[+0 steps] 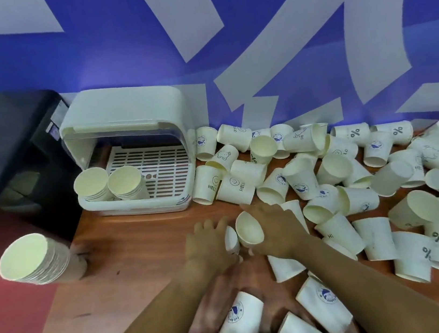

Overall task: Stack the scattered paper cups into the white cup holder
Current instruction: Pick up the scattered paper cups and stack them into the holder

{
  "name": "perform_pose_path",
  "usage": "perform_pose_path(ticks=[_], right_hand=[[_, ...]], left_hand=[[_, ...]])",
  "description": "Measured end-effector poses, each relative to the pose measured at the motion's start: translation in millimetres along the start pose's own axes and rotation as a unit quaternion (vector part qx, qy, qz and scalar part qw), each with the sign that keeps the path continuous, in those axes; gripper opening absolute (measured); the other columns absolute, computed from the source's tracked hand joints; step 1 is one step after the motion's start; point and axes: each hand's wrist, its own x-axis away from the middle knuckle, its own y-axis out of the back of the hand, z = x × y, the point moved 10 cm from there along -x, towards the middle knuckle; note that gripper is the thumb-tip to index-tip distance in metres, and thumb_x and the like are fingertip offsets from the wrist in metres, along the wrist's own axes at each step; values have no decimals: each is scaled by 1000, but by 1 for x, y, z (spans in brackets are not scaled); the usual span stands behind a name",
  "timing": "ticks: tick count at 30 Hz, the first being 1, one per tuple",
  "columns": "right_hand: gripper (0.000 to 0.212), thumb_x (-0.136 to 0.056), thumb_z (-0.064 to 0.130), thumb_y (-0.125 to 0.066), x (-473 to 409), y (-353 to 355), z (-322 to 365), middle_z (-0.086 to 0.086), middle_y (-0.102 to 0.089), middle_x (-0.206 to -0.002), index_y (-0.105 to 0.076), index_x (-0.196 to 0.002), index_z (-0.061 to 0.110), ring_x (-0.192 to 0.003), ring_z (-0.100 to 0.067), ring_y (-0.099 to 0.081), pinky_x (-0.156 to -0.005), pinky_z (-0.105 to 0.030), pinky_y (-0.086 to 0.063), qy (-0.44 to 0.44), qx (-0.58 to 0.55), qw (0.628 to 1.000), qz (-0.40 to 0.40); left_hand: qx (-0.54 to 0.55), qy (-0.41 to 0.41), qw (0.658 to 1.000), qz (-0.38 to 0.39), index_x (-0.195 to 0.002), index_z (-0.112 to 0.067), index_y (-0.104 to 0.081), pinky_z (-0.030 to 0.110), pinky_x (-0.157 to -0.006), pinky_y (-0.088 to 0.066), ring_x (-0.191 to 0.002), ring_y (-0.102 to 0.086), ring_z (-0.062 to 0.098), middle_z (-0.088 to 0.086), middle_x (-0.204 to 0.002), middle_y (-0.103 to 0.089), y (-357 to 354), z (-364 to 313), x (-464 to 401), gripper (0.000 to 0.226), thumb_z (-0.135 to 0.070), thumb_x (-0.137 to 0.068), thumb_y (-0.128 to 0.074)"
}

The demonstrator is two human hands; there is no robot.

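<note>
The white cup holder (127, 117) stands open at the back left, with two short stacks of cups (111, 184) on its slatted tray. Many loose paper cups (312, 170) lie scattered across the right half of the wooden table (140, 251). My right hand (275, 229) grips a cup (248, 231) whose mouth faces me. My left hand (209, 241) holds another cup (231, 239) right beside it, the two cups touching. A tall stack of cups (37, 259) lies tilted at the table's left edge.
A black appliance (5, 157) stands left of the holder. Several more cups (285, 323) lie under my forearms at the front edge. A blue and white wall (223, 38) runs behind the table. Red floor shows at the lower left.
</note>
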Motion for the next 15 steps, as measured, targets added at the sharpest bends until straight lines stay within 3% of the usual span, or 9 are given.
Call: perform_pose_path(ticks=[8, 15], right_hand=[[93, -74, 46, -73, 0, -2, -2, 3, -35, -147, -18, -149, 33, -132, -23, -36, -103, -43, -37, -10, -55, 998, 6], [86, -78, 41, -70, 4, 27, 5, -2, -33, -147, -21, -148, 28, -130, -25, -38, -102, -38, -38, -20, -87, 996, -11]], left_hand=[[27, 11, 999, -25, -133, -24, -38, 37, -93, -42, -122, -43, 27, 4, -130, -45, 9, 3, -1, 59, -50, -84, -57], [104, 22, 994, -27, -125, -19, -36, 38, -87, -45, -115, -50, 30, 5, -127, -47, 31, 28, 9, 59, -39, -78, -66]])
